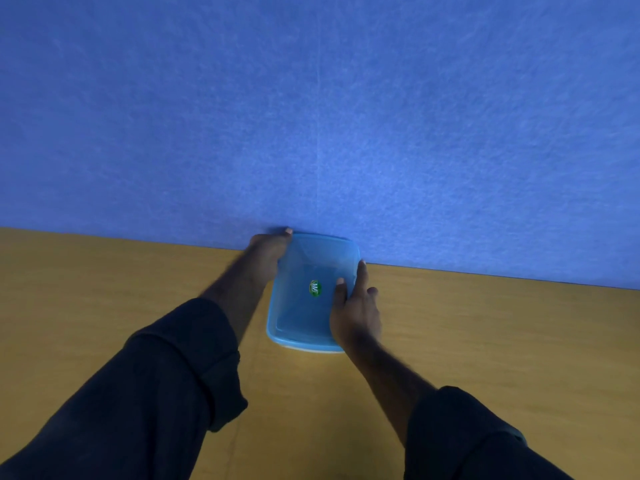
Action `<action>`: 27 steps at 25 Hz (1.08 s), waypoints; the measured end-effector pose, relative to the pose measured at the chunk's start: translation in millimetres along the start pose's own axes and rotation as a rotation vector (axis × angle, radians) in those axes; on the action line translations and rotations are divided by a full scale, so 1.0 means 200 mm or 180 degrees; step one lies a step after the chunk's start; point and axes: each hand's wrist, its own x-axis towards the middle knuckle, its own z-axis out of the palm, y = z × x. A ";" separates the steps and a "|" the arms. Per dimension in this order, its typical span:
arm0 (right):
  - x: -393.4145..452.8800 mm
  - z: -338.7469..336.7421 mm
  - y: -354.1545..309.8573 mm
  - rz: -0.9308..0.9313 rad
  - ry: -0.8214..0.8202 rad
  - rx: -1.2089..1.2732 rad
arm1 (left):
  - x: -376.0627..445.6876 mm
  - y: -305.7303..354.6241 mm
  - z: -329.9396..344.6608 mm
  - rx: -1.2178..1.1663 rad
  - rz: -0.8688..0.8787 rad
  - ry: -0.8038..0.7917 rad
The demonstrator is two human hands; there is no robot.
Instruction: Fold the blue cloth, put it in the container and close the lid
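A rectangular container with a translucent blue lid (304,313) sits on the wooden table, its far end against the blue wall. A small green sticker (316,288) marks the lid's middle. My left hand (268,252) grips the far left corner of the lid, fingers curled over its edge. My right hand (353,310) rests on the lid's right side, thumb on top and fingers along the rim. The blue cloth cannot be made out; what lies under the lid is unclear.
The yellow-brown wooden table (485,341) stretches to both sides of the container. A blue felt-like wall panel (318,116) rises straight behind it. Dark sleeves cover both forearms.
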 end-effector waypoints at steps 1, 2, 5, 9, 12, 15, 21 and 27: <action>0.00 0.00 0.00 0.0003 0.0009 0.0050 | 0.02 0.00 0.00 0.0016 0.0005 -0.0004; 0.00 0.01 0.01 0.0022 0.0023 0.0103 | 0.03 0.01 0.00 0.0009 0.0023 0.0016; 0.00 0.00 0.01 0.0104 0.0070 0.0232 | 0.06 -0.01 0.04 0.0059 0.0078 0.0243; -0.01 0.01 0.02 0.0168 0.0158 0.0445 | 0.01 -0.04 0.07 0.0120 0.0216 0.0413; 0.01 0.00 0.03 0.0594 0.0239 0.0798 | -0.07 -0.07 0.01 0.0508 0.0447 0.0318; 0.03 0.01 0.04 0.0771 0.0269 0.0845 | -0.21 -0.22 -0.05 0.1541 0.0782 0.0412; 0.04 0.01 0.02 0.0735 0.0205 0.0789 | -0.43 -0.43 -0.09 0.1654 0.0785 0.0803; 0.03 -0.07 0.08 0.0894 -0.0335 0.1291 | -0.46 -0.38 -0.12 0.1594 0.0499 0.0546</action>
